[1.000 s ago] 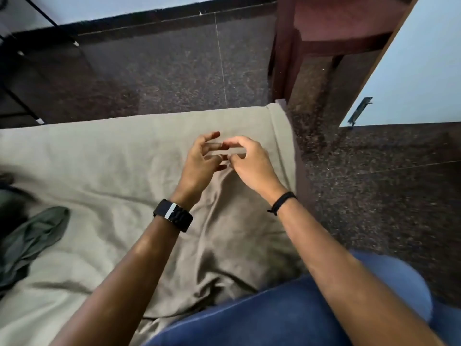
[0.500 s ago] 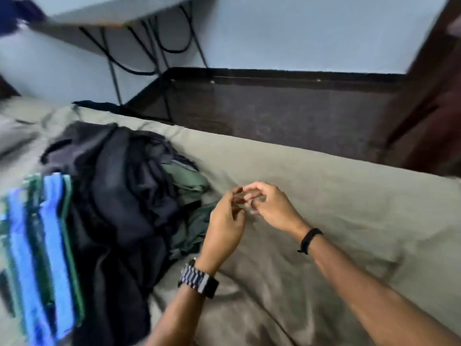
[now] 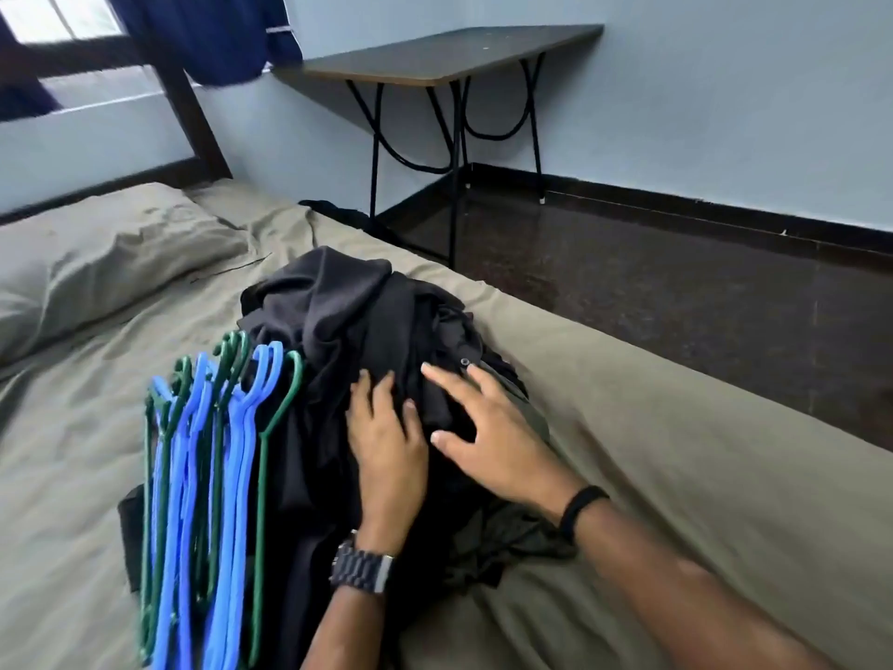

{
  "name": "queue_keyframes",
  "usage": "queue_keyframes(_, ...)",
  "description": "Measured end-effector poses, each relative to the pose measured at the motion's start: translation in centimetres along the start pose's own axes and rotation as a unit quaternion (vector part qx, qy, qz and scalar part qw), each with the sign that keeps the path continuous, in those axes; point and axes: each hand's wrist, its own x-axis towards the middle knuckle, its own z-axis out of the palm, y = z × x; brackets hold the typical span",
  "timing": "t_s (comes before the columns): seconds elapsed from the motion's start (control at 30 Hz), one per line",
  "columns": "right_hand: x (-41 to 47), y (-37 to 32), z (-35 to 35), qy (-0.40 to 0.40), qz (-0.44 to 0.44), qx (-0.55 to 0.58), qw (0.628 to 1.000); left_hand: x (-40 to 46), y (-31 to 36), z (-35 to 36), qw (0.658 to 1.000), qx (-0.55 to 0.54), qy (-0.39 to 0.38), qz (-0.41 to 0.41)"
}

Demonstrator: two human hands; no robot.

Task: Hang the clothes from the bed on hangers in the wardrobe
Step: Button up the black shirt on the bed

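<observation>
Both hands have parted and dropped onto the dark clothes pile (image 3: 367, 326): left hand (image 3: 386, 452) flat, right hand (image 3: 488, 437) spread at three o'clock.

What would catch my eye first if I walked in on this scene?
Most likely the heap of dark, crumpled clothes in the middle of the olive-sheeted bed, with the person's left hand and right hand spread flat on it. Just left of the heap lies a bright row of blue and green plastic hangers. Behind, a dark folding table stands by the pale blue wall.
</observation>
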Motion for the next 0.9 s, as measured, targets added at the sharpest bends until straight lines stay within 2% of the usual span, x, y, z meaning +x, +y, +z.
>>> queue_keyframes(0.07,0.3,0.6,0.8,-0.033,0.028,-0.049,0.998,-0.7,-0.5,0.8,1.000,0.003,-0.009,0.023)
queue_keyframes(0.2,0.2,1.5,-0.1,0.045,0.038,-0.043,0.997,-1.1,-0.4,-0.1,0.993,-0.084,0.072,0.046)
queue_keyframes(0.33,-0.7,1.4,-1.8,0.085,0.064,0.022,0.994,-2.0,1.0,-0.9,0.971,-0.226,0.066,-0.031)
queue_keyframes(0.4,-1.3,1.4,-2.6,0.098,0.083,0.061,0.990,-2.6,1.6,-0.9,0.950,-0.295,0.028,-0.099)
queue_keyframes(0.5,-2.1,1.7,-3.5,0.087,0.120,0.096,0.984,-3.3,3.0,-0.8,0.916,-0.355,-0.072,-0.173)
queue_keyframes(0.63,-2.2,1.4,-4.7,0.142,0.169,0.196,0.955,-5.5,6.0,-0.3,0.890,-0.369,-0.227,-0.145)
queue_keyframes(0.7,-3.1,1.4,-5.5,0.140,0.184,0.248,0.941,-6.6,6.9,-0.2,0.872,-0.364,-0.300,-0.132)
queue_keyframes(0.77,-4.4,1.6,-6.6,0.121,0.175,0.259,0.942,-7.7,7.6,-0.3,0.853,-0.355,-0.369,-0.105)
queue_keyframes(0.83,-6.3,1.7,-7.8,0.123,0.155,0.297,0.934,-8.7,8.6,-0.5,0.860,-0.324,-0.389,-0.059)
queue_keyframes(0.9,-8.4,1.7,-9.1,0.152,0.140,0.353,0.912,-9.4,9.2,-0.1,0.907,-0.287,-0.309,-0.003)
